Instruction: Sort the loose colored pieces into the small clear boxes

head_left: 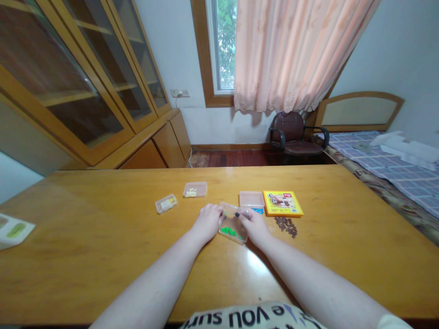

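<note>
Two bare hands pinch a clear box (235, 223) between them over a wooden bench (103, 256), the left hand (208, 222) curled at its left edge, the right hand (255, 225) gripping the right edge with the thumb over the rim. The box's long axis appears to run away from the person, its near end skewed slightly to the right; whether it rests on the bench or is lifted, one cannot tell. Green pieces (228, 231) lie heaped at the near end, between the hands. A dark spot shows at the right thumb's tip, too small to identify.

Just beyond the right hand sits a pale tray (252, 198), blue pieces (258, 211) showing at its near edge. Farther to that hand's right lies a yellow box (283, 204), long axis side to side, with brown pieces (286, 226) scattered on the near side of it. Beyond the left hand, off to its left, stand a tray of cream pieces (191, 193) and, farther left, a small case (166, 204), aslant, its right end pointing away from the person.
</note>
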`<state>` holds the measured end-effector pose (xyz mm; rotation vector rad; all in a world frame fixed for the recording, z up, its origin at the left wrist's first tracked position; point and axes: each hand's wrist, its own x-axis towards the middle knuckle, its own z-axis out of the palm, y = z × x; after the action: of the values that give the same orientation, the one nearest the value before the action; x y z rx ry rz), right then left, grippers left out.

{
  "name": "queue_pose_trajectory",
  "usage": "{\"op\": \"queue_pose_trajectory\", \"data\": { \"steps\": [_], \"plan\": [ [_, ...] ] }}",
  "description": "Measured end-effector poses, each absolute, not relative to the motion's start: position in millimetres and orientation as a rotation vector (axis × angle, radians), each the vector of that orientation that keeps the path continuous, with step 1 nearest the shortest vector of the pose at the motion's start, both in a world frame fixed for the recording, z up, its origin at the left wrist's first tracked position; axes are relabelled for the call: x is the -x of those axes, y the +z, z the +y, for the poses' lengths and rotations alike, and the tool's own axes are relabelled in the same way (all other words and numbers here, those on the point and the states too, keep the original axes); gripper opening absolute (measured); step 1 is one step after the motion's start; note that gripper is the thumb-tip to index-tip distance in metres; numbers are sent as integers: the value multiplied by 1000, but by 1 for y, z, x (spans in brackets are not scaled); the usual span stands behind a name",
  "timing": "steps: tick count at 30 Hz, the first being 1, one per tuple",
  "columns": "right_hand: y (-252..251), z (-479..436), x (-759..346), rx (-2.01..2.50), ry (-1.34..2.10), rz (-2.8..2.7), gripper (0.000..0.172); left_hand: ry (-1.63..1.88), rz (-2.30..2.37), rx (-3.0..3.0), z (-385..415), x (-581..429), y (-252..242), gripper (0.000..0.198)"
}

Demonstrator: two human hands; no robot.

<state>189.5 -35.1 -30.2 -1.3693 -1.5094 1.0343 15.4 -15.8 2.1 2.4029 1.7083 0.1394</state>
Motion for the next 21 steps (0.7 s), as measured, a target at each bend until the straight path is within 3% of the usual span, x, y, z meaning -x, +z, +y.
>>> {"op": "queue_pose_trajectory", "data": {
  "steps": [21],
  "plan": [
    [-29,-37,-189,1330,1051,-1498,23,177,1656,-2413,-16,-14,2,21]
  ]
}}
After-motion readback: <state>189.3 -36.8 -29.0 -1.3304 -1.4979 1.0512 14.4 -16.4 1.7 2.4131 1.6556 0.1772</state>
